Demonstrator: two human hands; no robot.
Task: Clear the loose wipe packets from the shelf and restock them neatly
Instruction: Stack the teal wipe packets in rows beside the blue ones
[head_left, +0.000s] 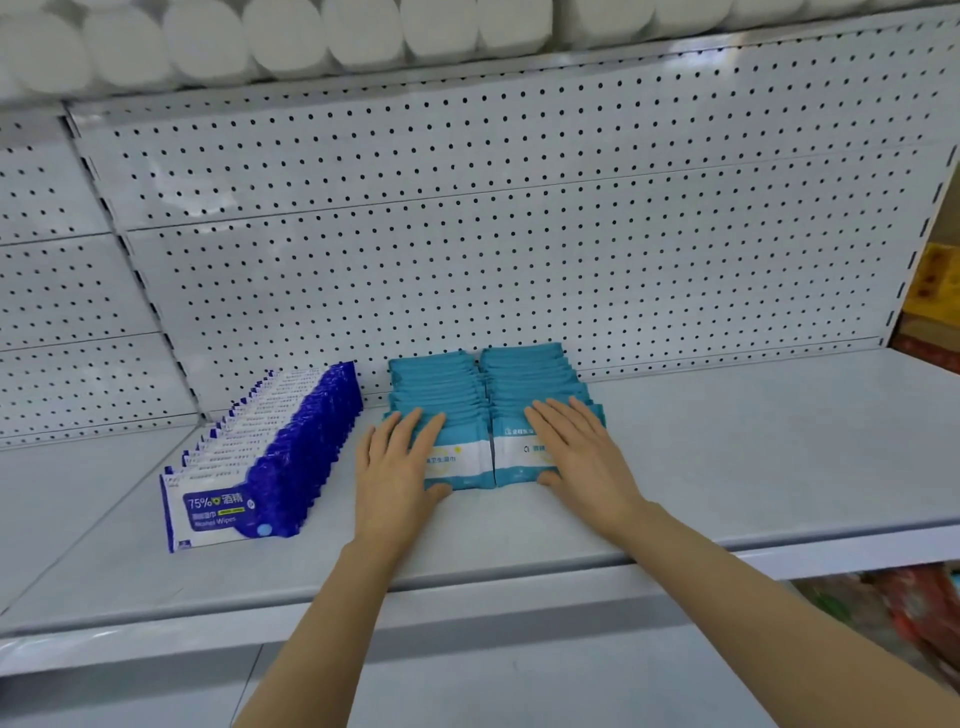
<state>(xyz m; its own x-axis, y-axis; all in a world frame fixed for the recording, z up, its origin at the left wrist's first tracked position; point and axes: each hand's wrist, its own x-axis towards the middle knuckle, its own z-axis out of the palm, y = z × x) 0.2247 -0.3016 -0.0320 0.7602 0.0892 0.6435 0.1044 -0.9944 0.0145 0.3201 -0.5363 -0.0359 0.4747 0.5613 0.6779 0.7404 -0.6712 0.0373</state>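
Two side-by-side rows of teal wipe packets (483, 384) stand on the white shelf (727, 467), running back to the pegboard. My left hand (397, 462) lies flat with straight fingers on the front of the left row. My right hand (576, 447) lies flat the same way on the front of the right row. The thumbs of both hands touch the lower edge of the front packets. A row of dark blue alcohol wipe packets (270, 467) leans in a line to the left, apart from my hands.
A white pegboard back wall (519, 234) stands behind the rows. White tissue rolls (311, 36) fill the shelf above. Boxes and coloured goods (930, 306) show at the far right. A lower shelf (467, 686) is under my forearms.
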